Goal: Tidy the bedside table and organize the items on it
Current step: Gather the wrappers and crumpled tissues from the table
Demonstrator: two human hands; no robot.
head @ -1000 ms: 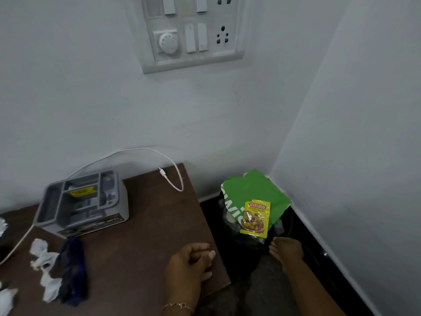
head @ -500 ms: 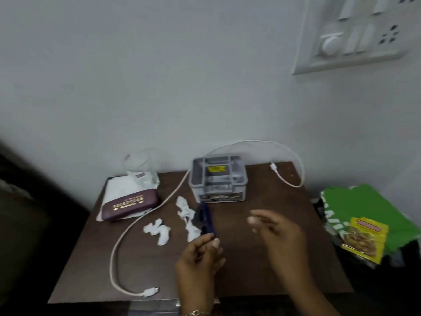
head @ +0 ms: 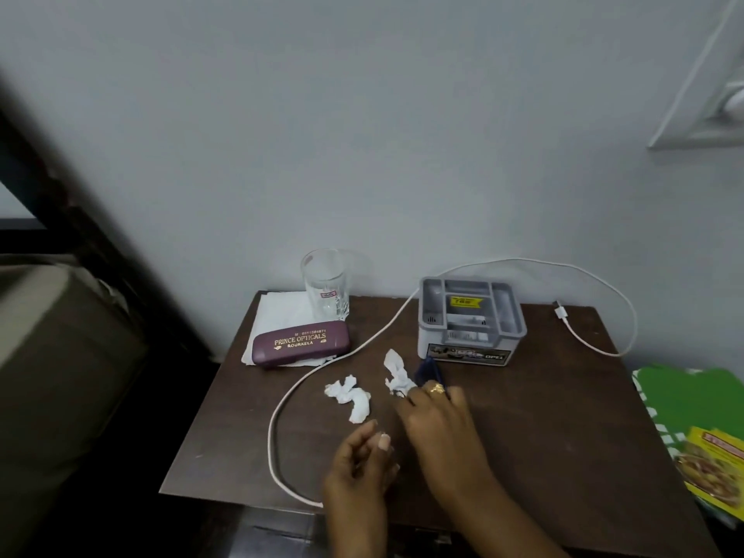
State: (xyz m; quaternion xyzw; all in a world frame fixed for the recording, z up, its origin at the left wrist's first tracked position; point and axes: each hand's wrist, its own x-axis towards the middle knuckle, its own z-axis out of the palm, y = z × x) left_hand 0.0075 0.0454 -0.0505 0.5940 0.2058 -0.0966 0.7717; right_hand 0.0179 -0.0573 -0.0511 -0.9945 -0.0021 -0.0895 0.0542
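Observation:
On the brown bedside table (head: 543,416) lie two crumpled white tissues, one (head: 350,396) left of the other (head: 396,372). A dark blue item (head: 426,368) lies in front of the grey organizer box (head: 471,320). My right hand (head: 437,416), with a gold ring, reaches over the blue item and touches the right tissue; its fingertips are hidden. My left hand (head: 362,461) hovers near the front edge, fingers loosely curled and holding nothing. A white charging cable (head: 282,404) loops across the table.
A glass (head: 326,287) and a maroon spectacle case (head: 300,342) sit on white paper (head: 277,316) at the back left. A green bag (head: 684,396) with a yellow packet (head: 716,465) is right of the table. A bed (head: 60,356) is at left.
The view has swung left from the green bag to the whole table. My right hand moved from the bag to the blue item and tissue. My left hand stayed near the front edge.

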